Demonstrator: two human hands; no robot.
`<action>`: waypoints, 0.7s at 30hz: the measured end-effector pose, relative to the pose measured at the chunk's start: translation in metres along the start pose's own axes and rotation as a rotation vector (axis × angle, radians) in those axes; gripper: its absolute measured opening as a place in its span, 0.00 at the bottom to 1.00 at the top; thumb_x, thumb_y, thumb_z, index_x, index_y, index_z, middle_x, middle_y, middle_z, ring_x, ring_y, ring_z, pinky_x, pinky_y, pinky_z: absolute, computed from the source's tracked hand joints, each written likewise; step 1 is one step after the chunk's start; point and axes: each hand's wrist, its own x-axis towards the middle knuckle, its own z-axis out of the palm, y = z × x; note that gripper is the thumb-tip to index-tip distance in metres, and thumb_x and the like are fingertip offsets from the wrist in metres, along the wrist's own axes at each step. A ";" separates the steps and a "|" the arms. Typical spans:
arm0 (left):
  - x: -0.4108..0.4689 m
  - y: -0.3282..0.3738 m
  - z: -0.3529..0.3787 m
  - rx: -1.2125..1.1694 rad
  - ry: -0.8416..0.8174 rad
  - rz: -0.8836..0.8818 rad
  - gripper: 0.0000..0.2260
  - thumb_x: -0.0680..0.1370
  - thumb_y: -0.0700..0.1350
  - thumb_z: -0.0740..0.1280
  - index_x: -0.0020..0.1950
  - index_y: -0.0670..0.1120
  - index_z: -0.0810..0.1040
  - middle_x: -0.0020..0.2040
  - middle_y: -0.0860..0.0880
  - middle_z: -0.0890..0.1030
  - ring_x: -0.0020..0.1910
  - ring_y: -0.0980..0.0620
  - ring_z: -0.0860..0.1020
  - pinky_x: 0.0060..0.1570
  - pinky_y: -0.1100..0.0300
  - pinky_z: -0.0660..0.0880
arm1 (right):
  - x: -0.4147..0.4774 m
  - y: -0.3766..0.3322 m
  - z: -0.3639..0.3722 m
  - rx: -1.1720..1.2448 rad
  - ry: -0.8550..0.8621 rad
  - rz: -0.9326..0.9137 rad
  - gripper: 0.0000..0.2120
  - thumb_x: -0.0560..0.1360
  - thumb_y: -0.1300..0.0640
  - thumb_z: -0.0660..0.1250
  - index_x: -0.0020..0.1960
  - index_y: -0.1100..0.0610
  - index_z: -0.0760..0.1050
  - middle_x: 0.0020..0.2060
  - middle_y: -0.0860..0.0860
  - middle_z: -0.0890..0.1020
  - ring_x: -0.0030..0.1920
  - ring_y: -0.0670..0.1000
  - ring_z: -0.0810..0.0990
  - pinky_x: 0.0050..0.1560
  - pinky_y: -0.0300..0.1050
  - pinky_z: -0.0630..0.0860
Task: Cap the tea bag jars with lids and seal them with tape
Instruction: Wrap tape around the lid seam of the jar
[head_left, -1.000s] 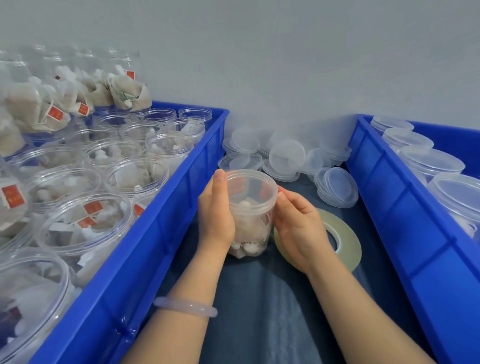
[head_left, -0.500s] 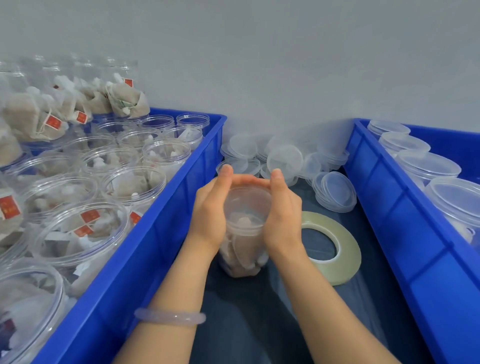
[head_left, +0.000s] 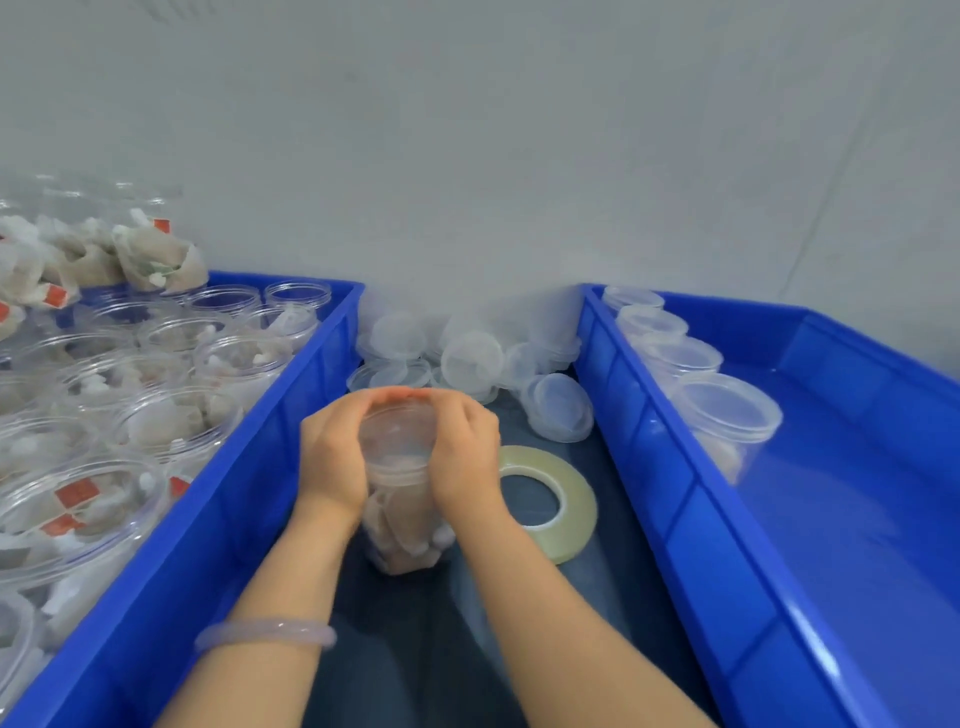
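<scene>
From my end I see both hands wrapped round one tea bag jar (head_left: 402, 535); the left hand (head_left: 332, 457) curls over the left side of its top and the right hand (head_left: 467, 452) over the right side, with the fingertips (head_left: 400, 393) meeting at the far rim. The jar stands upright on the dark cloth (head_left: 415, 649) between the two crates, with tea bags visible through its lower wall. A translucent lid (head_left: 397, 436) appears to sit on its mouth between the palms; motion blur stops me telling whether it is fully seated. The tape roll (head_left: 576, 496) lies flat just right of the jar, partly behind the right hand. The loose lids (head_left: 470, 358) are heaped beyond, against the wall. The left blue crate (head_left: 249, 467) holds open jars (head_left: 171, 415) of tea bags; the right blue crate (head_left: 675, 467) holds capped jars (head_left: 727, 410) along its near wall. A pale bracelet (head_left: 265, 631) circles the left wrist.
</scene>
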 end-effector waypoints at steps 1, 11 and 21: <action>0.007 0.003 0.004 0.044 -0.009 -0.035 0.19 0.80 0.43 0.52 0.61 0.46 0.81 0.26 0.68 0.69 0.42 0.66 0.74 0.60 0.70 0.70 | 0.001 -0.007 -0.012 0.012 0.034 -0.011 0.15 0.78 0.62 0.57 0.46 0.63 0.82 0.42 0.55 0.84 0.47 0.50 0.81 0.50 0.46 0.77; -0.012 0.053 0.126 -0.148 -0.319 0.238 0.08 0.70 0.42 0.62 0.39 0.45 0.80 0.36 0.52 0.83 0.40 0.53 0.81 0.44 0.60 0.77 | -0.035 -0.132 -0.139 -0.016 0.378 -0.482 0.11 0.67 0.55 0.58 0.39 0.52 0.80 0.32 0.39 0.82 0.37 0.37 0.78 0.36 0.30 0.71; -0.032 -0.023 0.195 0.080 -0.393 -0.035 0.13 0.75 0.34 0.62 0.41 0.52 0.78 0.41 0.54 0.81 0.45 0.53 0.79 0.50 0.58 0.77 | -0.023 -0.095 -0.238 -0.449 0.558 -0.272 0.15 0.72 0.63 0.55 0.46 0.52 0.79 0.40 0.40 0.79 0.35 0.31 0.74 0.35 0.23 0.67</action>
